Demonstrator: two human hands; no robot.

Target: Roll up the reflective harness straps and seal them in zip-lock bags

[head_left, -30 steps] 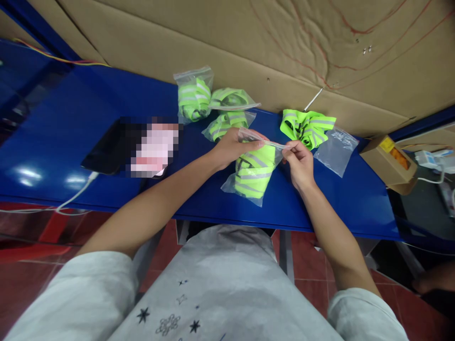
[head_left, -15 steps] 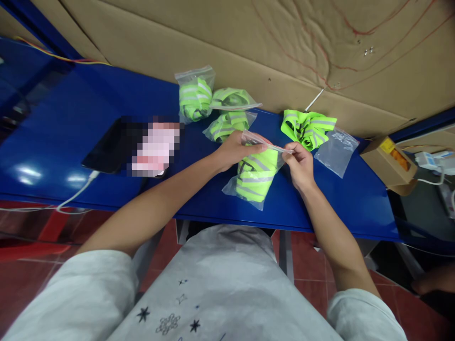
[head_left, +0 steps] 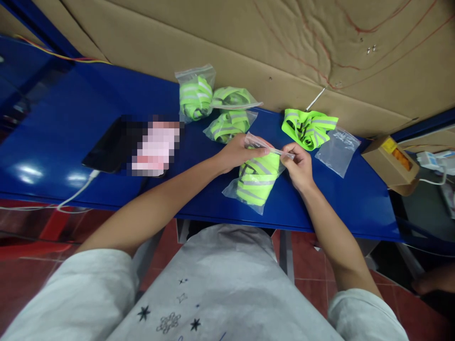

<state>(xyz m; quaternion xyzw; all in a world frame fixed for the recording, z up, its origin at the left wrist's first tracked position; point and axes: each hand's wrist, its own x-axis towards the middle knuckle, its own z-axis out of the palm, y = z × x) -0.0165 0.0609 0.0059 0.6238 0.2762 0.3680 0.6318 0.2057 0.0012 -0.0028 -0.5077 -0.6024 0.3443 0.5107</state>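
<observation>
Clear zip bag (head_left: 253,182) held between both hands over the blue bench (head_left: 71,137); inside it, a folded neon-yellow strap (head_left: 256,180) with grey reflective stripes. Left hand (head_left: 237,152) pinches the bag's top edge at its left end, thumb against fingers. Right hand (head_left: 300,166) pinches the same edge at its right end, fingers curled. Bag's lower end rests on the bench below the hands.

Beyond the left hand: three filled bags (head_left: 216,106), each with a like strap, lying close together. Beyond the right hand: a loose strap (head_left: 308,127), unbagged, touching an empty clear bag (head_left: 337,151) to its right. Farther right, an open cardboard box (head_left: 389,163); contents orange, otherwise unclear.
</observation>
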